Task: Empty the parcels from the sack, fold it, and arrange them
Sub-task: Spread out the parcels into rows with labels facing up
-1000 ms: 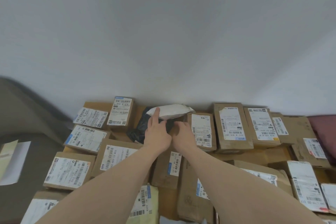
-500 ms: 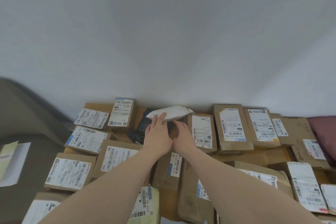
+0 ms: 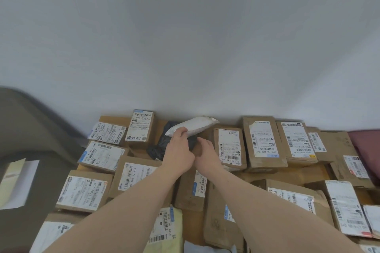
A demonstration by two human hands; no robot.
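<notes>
A white soft parcel (image 3: 195,125) lies tilted against the wall at the back of the pile. My left hand (image 3: 178,151) grips its left end with curled fingers. Under and left of it sits a dark plastic parcel (image 3: 162,146). My right hand (image 3: 206,153) hovers just right of the left hand with loosely bent fingers, holding nothing that I can see. Several brown cardboard parcels with white labels, such as one (image 3: 229,148) beside my right hand, cover the surface. No sack is in view.
A white wall rises behind the parcels. A grey-brown cushioned edge (image 3: 30,121) and white paper (image 3: 19,183) lie at the left. A dark red cushion (image 3: 368,146) is at the far right. A yellow padded envelope (image 3: 170,230) lies near the front.
My left hand's fingers have curled round the white parcel's left end. My right hand has drawn slightly back and right. The white parcel has tilted a little.
</notes>
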